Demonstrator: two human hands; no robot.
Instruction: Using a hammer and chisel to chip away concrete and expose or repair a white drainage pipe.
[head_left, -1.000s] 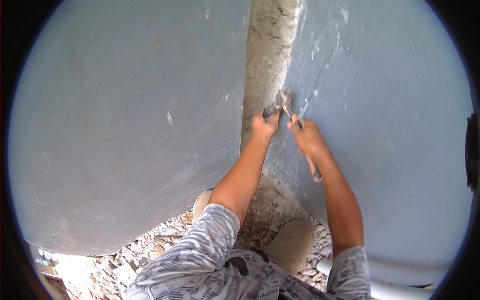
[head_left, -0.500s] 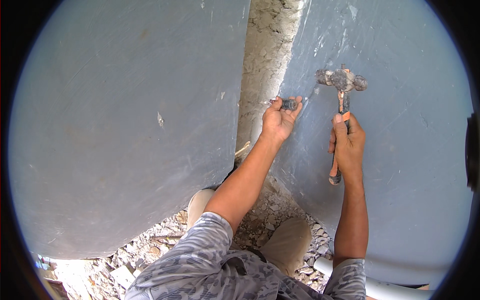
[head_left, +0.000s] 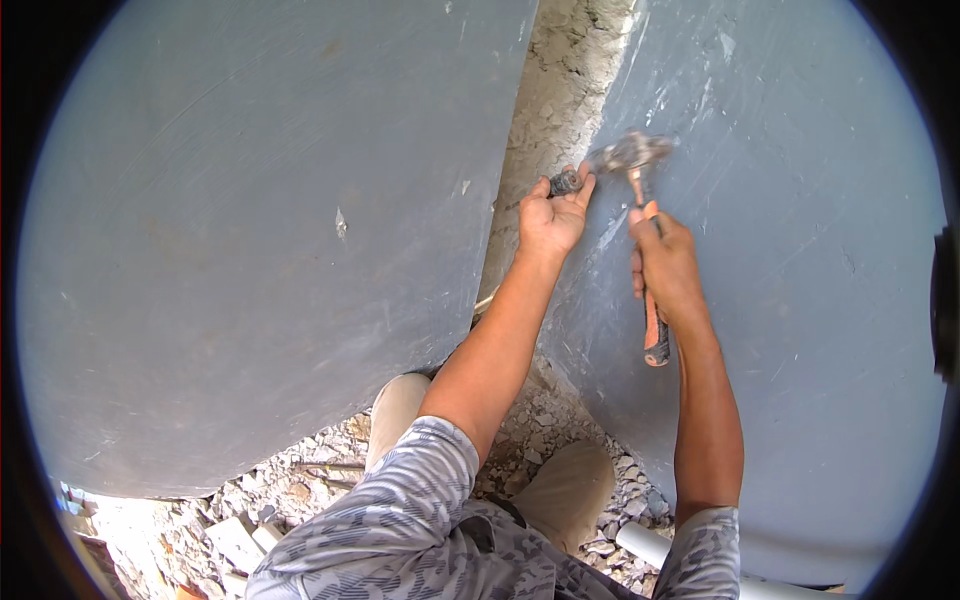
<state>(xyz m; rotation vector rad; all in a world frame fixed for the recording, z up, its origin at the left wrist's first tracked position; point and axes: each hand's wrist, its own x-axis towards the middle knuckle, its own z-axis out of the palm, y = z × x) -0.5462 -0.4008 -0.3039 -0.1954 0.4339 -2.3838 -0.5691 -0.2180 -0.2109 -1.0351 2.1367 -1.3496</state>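
right hand [head_left: 665, 265] is what i'm seeing first, fingers wrapping tight around the orange handle of a hammer [head_left: 640, 215], whose blurred metal head is sitting up near the edge of the right grey slab [head_left: 800, 300]. left hand [head_left: 552, 218] is pinching a small dark chisel [head_left: 565, 182] between thumb and fingers, holding it right against that slab's edge beside the rough concrete strip [head_left: 560, 90]. nearer me, i'm looking down on patterned grey sleeves and two tan shoes [head_left: 565, 490] standing on loose gravel [head_left: 300, 490]. the left grey slab [head_left: 250, 230] is filling the far side.
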